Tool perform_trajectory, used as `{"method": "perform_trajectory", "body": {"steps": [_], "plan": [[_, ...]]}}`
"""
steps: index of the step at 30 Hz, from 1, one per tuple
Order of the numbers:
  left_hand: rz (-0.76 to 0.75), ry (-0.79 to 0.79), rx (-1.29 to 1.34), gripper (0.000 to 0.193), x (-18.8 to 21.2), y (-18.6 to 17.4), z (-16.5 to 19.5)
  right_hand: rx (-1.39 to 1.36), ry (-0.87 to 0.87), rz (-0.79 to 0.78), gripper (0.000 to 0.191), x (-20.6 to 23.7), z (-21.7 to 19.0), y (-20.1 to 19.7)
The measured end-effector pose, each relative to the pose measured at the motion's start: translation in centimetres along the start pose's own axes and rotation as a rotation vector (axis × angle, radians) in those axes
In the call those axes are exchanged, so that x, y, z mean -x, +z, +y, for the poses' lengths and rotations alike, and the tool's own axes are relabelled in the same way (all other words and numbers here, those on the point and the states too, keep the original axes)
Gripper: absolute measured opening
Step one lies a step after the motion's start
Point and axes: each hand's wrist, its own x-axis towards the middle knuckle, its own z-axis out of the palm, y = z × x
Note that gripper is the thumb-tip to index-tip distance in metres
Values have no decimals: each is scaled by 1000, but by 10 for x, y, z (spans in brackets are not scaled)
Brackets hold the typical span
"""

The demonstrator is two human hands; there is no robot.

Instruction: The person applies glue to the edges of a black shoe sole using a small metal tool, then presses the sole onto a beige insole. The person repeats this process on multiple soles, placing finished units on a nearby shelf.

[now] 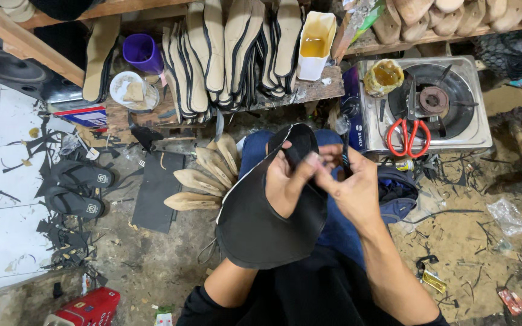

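Black leather piece (261, 232) gripped by both hands; carton (315, 45) perhaps holds glue.

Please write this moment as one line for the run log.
left hand: grips black shoe upper | right hand: pinches its top edge | nearby: red scissors on stove

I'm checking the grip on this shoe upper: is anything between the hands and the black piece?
Nothing visible. The left hand and the right hand both touch the black shoe upper directly, pinching its top edge above the lap.
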Motion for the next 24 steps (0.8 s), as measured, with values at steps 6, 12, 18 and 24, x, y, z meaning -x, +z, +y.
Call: {"method": "perform_trajectory", "body": {"steps": [6,12,18,24], "plan": [[-104,6,-117,52,-17,3,5,63,-25,-9,31,-1,1,-6],[-227,-33,-230,59,-24,-15,5,150,31,97,29,-25,15,-13],[-136,56,-341,57,-33,-32,5,-18,159,55,25,-44,42,-35],[90,-17,-459,59,-30,-73,14,565,-337,355,20,-126,82,-135]]}}
